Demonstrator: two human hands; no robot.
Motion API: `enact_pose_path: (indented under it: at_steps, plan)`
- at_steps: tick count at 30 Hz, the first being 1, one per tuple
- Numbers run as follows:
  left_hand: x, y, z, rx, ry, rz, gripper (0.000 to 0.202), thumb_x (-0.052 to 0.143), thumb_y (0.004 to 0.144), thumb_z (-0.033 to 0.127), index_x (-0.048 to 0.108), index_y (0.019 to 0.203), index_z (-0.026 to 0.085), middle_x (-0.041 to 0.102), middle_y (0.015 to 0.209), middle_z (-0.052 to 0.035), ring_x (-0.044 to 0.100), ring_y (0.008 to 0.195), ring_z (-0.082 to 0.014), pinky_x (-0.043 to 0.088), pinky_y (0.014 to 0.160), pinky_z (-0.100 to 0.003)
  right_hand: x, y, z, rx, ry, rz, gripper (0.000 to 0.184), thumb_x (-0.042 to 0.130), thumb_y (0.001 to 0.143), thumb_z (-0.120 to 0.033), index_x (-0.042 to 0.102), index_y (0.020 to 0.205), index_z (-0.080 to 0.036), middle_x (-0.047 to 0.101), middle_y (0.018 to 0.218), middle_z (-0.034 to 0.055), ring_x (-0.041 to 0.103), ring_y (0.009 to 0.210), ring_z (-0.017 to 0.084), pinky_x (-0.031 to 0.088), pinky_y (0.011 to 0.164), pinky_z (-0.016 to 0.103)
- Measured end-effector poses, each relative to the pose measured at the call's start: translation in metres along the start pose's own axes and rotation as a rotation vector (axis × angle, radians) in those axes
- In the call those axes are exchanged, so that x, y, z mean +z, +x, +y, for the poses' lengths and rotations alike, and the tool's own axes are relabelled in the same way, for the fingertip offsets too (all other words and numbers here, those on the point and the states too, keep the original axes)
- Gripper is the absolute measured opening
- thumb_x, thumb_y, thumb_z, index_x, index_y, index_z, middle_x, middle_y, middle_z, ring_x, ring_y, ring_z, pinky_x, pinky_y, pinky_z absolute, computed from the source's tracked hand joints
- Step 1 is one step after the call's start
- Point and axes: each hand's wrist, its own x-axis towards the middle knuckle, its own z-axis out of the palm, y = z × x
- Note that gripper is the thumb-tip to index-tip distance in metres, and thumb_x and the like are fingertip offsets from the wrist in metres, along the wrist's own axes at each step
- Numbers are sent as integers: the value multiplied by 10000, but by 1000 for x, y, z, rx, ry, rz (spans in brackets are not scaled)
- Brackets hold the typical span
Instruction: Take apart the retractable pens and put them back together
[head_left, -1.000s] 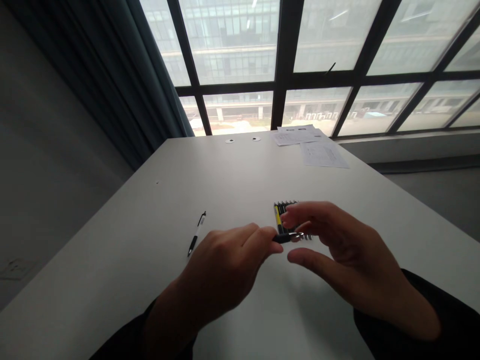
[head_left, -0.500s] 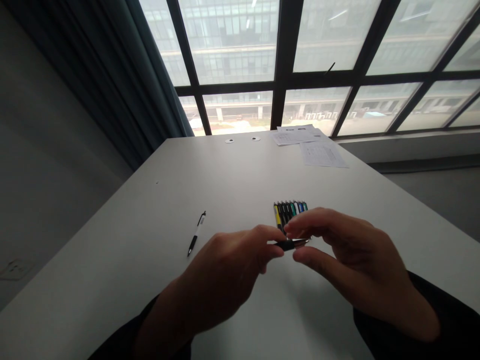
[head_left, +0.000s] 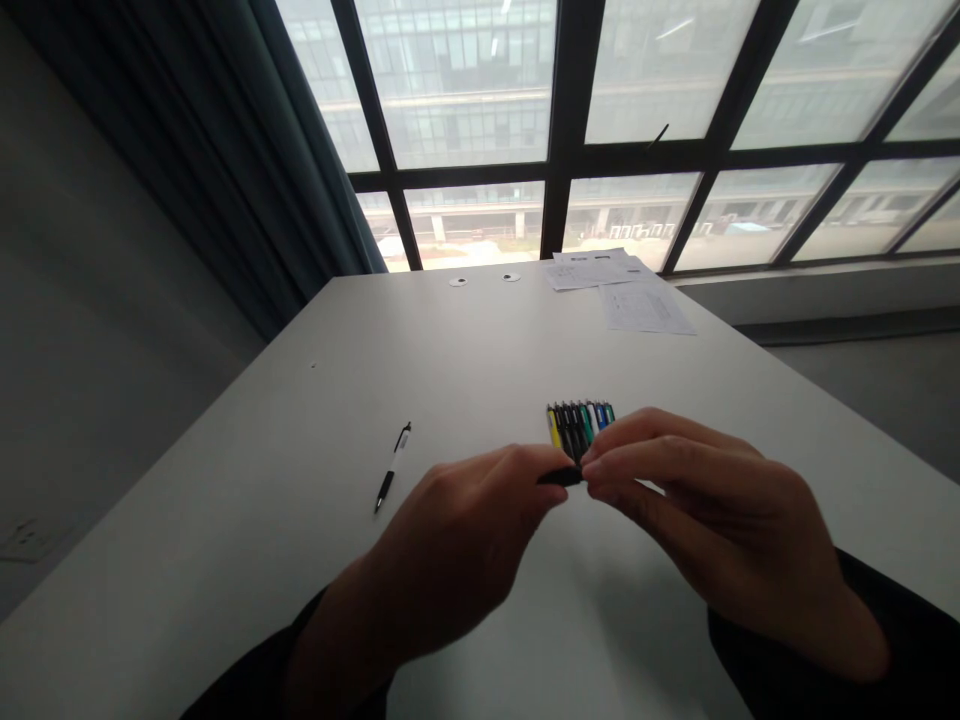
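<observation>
So the left hand [head_left: 465,530] has a held pen [head_left: 561,477] pinched between thumb and finger, and the right hand [head_left: 720,510] has its fingertips closed over the other end. The pen sits right between the two, long axis running crosswise, left to right, so neither hand is really nearer; both are touching it. All you can see of it is a short, dark, matte-looking stretch. The rest is hidden by fingers, tip included.

Just past the hands there's a row of pens [head_left: 576,428] lying side by side, yellow at the left end, then black, green, white and blue, partly covered by the right hand. Off left, a loose white-and-black pen [head_left: 393,467] lies slanted on the white surface [head_left: 300,540], well apart from the row. Papers [head_left: 649,306] at the far edge.
</observation>
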Motion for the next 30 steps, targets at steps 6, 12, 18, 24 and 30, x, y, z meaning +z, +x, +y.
enact_pose_path:
  at_steps: [6,12,18,24,30]
  plan:
    - [-2,0,1,-61,19,-39,192,478,1018,265,530,1201,234,715,990,20,656,773,-103,484,683,-216,2,0,0,39,-7,18,197,698,874,-78,719,1009,-220,721,971,28,681,874,134,564,753,259]
    - [1,0,-2,-17,73,-12,137,512,1007,282,572,1122,237,691,887,32,608,675,-91,448,611,-204,2,-1,0,81,-11,-17,191,700,885,-124,710,1028,-250,733,939,18,697,851,151,566,739,280]
    - [3,0,-4,-38,105,26,92,523,921,152,601,934,199,573,743,49,448,573,-78,375,552,-215,3,-1,1,92,-50,-26,190,710,885,-140,705,1034,-257,750,953,15,700,852,153,558,753,284]
    - [4,-3,-6,-20,142,53,99,518,906,145,605,874,180,514,693,58,413,561,-71,345,549,-221,-2,-1,3,104,-57,4,154,690,900,-143,706,1017,-241,736,939,15,677,826,138,529,713,263]
    - [4,-1,-6,-45,135,129,106,524,912,142,619,870,158,537,682,56,432,563,-59,355,559,-204,15,-4,31,262,-278,-382,102,606,890,-120,684,879,-185,700,819,29,617,711,140,470,666,270]
